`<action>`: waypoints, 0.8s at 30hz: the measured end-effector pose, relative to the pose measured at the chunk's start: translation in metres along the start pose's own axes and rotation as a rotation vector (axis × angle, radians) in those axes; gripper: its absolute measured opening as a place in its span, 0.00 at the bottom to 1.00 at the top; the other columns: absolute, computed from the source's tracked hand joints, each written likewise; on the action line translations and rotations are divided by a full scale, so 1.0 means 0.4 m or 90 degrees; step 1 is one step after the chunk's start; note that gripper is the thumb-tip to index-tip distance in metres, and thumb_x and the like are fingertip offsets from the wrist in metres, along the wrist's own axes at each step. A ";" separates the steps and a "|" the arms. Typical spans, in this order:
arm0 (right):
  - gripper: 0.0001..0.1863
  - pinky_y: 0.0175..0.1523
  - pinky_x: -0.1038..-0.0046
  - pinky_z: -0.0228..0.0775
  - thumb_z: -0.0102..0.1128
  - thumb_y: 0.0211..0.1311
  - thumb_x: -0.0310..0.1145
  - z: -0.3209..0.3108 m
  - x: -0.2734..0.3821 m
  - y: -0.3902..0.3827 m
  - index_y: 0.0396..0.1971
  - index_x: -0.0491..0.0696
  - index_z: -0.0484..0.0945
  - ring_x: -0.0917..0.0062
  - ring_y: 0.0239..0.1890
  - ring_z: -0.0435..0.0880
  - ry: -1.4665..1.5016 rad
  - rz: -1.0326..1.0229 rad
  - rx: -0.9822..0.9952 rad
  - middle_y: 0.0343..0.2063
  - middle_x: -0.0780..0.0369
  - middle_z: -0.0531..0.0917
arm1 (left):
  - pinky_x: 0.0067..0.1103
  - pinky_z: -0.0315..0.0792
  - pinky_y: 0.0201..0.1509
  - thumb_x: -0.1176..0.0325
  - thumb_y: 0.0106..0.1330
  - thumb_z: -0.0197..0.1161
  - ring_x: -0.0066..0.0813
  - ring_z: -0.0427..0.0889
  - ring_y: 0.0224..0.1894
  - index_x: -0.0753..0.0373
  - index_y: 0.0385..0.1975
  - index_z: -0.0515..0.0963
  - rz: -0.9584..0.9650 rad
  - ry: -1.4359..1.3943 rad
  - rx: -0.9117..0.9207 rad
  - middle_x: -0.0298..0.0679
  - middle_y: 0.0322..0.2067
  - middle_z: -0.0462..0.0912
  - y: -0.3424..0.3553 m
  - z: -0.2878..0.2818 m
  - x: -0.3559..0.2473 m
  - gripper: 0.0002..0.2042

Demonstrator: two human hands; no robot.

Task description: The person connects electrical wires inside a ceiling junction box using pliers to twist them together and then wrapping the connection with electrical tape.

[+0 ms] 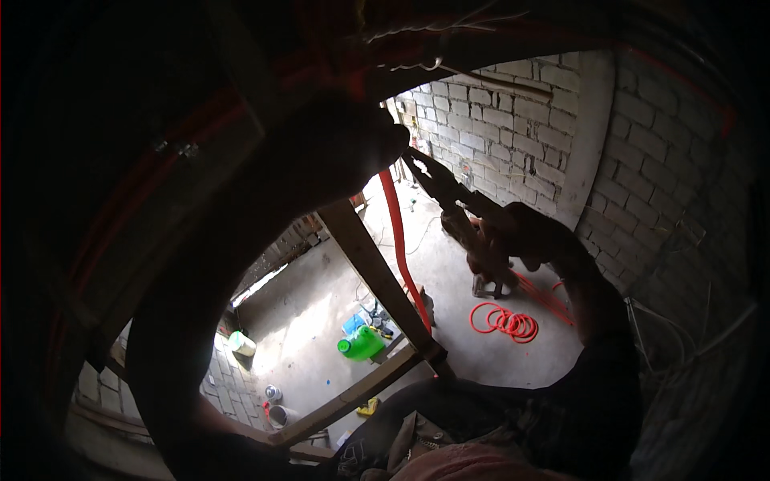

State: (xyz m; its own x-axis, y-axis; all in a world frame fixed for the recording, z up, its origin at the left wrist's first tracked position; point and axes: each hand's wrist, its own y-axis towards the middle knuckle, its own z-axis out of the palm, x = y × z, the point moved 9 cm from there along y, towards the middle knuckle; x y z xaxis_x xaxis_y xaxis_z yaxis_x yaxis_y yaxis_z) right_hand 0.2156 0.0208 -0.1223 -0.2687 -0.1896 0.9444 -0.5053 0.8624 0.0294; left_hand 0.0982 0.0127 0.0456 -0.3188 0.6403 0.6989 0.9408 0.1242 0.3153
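My left hand [353, 144] is raised in front of me as a dark silhouette, its fingers closed and its thumb pointing right. What it grips is lost in shadow. An orange flexible tube [395, 216] hangs down from just beneath that hand, and I cannot tell whether the hand holds it. My right hand [509, 236] is wrapped round the handles of a pair of pliers [437, 180]. The jaws point up and left, with their tip at or very near my left thumb. Thin bare wires [437, 64] stick out overhead, above both hands.
Wooden beams [373, 276] meet below me, high over a concrete floor [309, 297]. On the floor lie a coil of orange tubing [505, 322], a green container [362, 343] and a pale bucket [241, 344]. A block wall [513, 120] rises at the right. Orange tubing [128, 204] runs along the dark upper left.
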 end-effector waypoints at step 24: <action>0.20 0.31 0.72 0.71 0.60 0.52 0.44 0.162 -0.134 -0.008 0.27 0.38 0.75 0.68 0.28 0.81 0.322 -0.156 -0.033 0.28 0.52 0.81 | 0.26 0.74 0.34 0.72 0.56 0.58 0.32 0.80 0.29 0.58 0.33 0.77 -0.054 -0.111 -0.061 0.39 0.30 0.80 0.038 0.019 0.027 0.06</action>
State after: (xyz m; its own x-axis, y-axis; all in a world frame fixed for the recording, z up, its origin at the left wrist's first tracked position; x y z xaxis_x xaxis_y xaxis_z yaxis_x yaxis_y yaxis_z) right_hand 0.1785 -0.0020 -0.1942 0.2849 -0.1495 0.9468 -0.4587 0.8460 0.2716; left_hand 0.1100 0.0273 0.0529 -0.3639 0.7534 0.5477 0.8935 0.1162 0.4337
